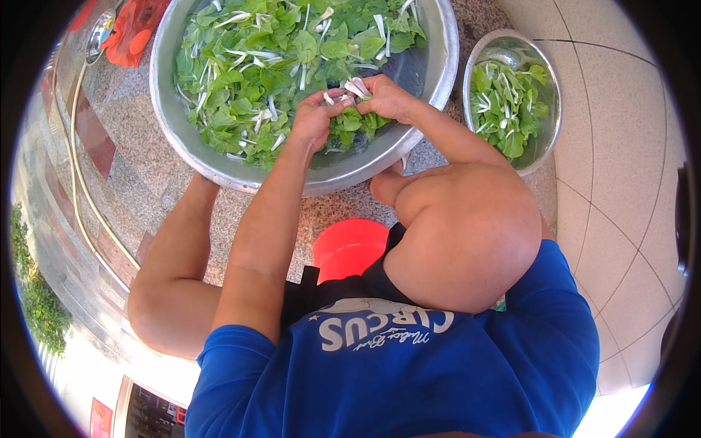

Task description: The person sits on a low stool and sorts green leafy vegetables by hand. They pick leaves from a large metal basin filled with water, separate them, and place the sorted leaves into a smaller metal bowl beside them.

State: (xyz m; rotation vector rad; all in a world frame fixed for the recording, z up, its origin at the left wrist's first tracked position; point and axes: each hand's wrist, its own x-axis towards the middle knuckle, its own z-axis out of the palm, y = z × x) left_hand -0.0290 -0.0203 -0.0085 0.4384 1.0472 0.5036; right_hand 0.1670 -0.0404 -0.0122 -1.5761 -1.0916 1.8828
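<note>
A large round metal basin [339, 185] holds water and many floating leafy greens [263, 82] with white stem ends. Over its near right part, my left hand [320, 117] grips the white ends of some greens between thumb and fingers. Close beside it on the right, my right hand [386, 98] pinches a small bunch of leafy greens [348, 125] whose white ends point up and leaves hang down to the water. My fingers partly hide the stems. To the right stands an oval metal bowl [556, 117] with more of the same greens.
A red plastic stool or tub [350, 246] is between my legs. At the upper left lie a red plastic bag [130, 33] and a metal ladle or strainer [98, 35]. A pale hose [76, 164] runs along the stone floor on the left. Light tiles [613, 164] cover the right side.
</note>
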